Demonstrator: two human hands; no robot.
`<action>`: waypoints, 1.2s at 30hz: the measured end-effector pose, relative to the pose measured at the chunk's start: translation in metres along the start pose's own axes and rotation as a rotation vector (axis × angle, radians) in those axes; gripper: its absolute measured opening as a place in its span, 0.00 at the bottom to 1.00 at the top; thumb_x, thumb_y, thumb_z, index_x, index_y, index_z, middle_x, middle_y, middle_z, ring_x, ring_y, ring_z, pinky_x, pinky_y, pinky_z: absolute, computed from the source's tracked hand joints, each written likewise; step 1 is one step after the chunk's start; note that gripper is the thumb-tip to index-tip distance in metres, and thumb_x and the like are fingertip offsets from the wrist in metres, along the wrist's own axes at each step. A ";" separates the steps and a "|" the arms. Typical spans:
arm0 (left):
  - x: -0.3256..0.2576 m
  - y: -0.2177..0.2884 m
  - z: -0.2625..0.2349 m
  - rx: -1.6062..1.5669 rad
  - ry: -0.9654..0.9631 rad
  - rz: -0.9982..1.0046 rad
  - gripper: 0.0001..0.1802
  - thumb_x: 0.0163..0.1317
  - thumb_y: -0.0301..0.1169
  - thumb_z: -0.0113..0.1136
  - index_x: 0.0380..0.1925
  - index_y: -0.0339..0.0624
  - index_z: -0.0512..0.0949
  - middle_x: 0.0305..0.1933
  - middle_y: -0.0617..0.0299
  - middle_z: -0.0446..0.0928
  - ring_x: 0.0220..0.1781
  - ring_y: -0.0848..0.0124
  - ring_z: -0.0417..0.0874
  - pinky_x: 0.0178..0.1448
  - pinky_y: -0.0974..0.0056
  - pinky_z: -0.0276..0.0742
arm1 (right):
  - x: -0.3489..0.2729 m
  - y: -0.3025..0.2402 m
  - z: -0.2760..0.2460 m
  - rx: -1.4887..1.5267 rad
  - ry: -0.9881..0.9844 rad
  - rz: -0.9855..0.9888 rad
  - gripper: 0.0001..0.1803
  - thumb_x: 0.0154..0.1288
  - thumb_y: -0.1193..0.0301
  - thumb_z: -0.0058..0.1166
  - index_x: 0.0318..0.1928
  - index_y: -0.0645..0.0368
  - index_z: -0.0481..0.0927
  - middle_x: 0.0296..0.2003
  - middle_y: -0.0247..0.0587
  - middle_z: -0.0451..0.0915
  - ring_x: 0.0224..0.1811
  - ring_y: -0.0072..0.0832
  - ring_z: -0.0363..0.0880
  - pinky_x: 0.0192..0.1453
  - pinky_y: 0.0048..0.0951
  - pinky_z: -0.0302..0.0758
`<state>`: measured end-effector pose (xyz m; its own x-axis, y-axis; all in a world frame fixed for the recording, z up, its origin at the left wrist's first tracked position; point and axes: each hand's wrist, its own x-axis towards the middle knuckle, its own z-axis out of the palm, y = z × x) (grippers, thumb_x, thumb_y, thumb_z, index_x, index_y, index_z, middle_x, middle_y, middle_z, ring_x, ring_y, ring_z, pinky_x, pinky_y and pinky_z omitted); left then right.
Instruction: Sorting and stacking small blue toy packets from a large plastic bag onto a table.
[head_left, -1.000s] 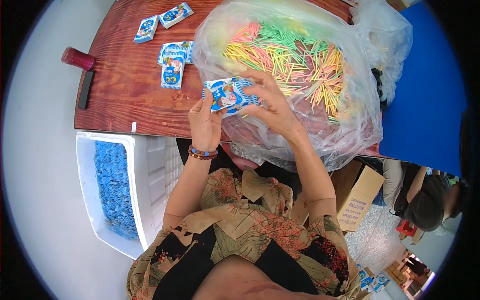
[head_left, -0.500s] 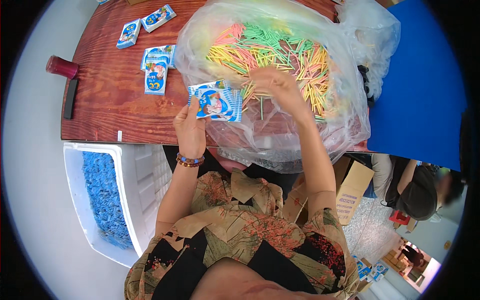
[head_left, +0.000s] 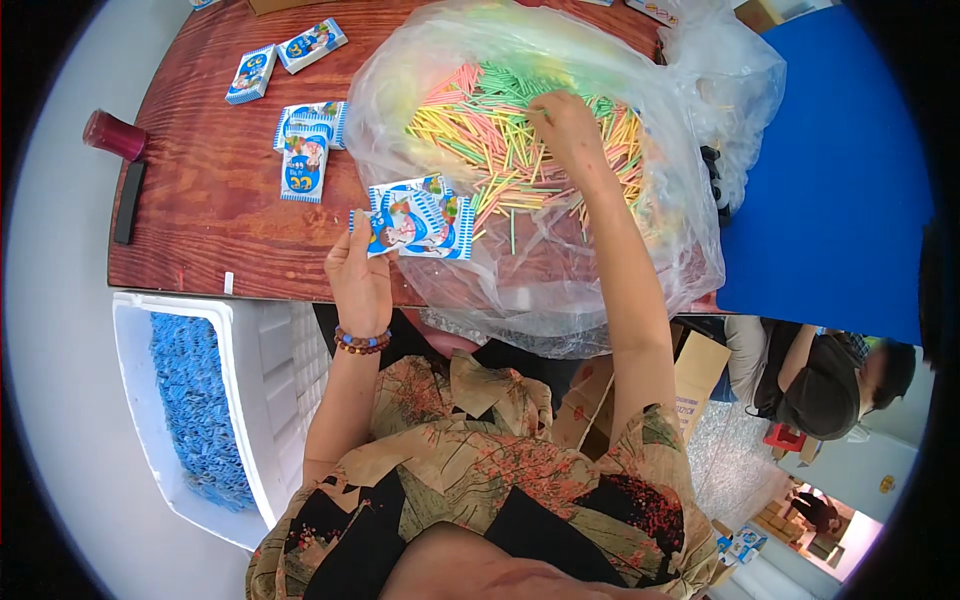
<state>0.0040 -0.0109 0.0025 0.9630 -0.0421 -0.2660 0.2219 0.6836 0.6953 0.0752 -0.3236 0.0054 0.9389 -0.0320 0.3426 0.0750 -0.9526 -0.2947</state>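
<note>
Left hand (head_left: 360,285) grips packet (head_left: 390,228) (striped), right (head_left: 566,128) over sticks (head_left: 492,166).

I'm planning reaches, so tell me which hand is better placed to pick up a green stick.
Probably the right hand: it is at the green sticks, while the left hand holds a packet.

Tan, black top (head_left: 525,455), red blossom print, short sleeves (head_left: 650,445); brown beaded bracelet (head_left: 362,342), 2 rows, blue accent.

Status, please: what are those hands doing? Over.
Left hand: holding flat blue-and-white packet. Right hand: at thin pink, yellow and green sticks in clear plastic bag; grip unclear. Nothing visibly blocking.
</note>
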 end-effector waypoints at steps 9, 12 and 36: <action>-0.001 0.002 0.001 0.026 0.013 0.001 0.09 0.69 0.34 0.54 0.34 0.42 0.80 0.35 0.66 0.83 0.33 0.80 0.81 0.35 0.72 0.73 | 0.044 -0.010 0.018 -0.299 -0.398 -0.211 0.20 0.56 0.71 0.54 0.51 0.56 0.75 0.50 0.42 0.75 0.56 0.40 0.70 0.59 0.44 0.66; 0.000 0.003 0.000 0.017 -0.008 -0.011 0.09 0.69 0.34 0.54 0.34 0.42 0.80 0.36 0.65 0.83 0.34 0.80 0.81 0.35 0.72 0.73 | 0.046 -0.015 0.018 -0.314 -0.394 -0.209 0.17 0.57 0.69 0.53 0.48 0.55 0.76 0.48 0.42 0.75 0.56 0.39 0.70 0.58 0.43 0.66; 0.001 0.002 -0.004 -0.011 -0.043 -0.023 0.09 0.69 0.32 0.55 0.36 0.40 0.80 0.38 0.64 0.83 0.37 0.78 0.82 0.40 0.70 0.76 | 0.028 -0.012 0.022 -0.246 -0.307 -0.085 0.13 0.69 0.65 0.44 0.43 0.61 0.77 0.39 0.44 0.80 0.47 0.38 0.76 0.60 0.47 0.64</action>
<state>0.0045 -0.0066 0.0009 0.9634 -0.0889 -0.2530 0.2428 0.6898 0.6821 0.1077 -0.3059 -0.0012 0.9923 0.1068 0.0629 0.1095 -0.9931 -0.0419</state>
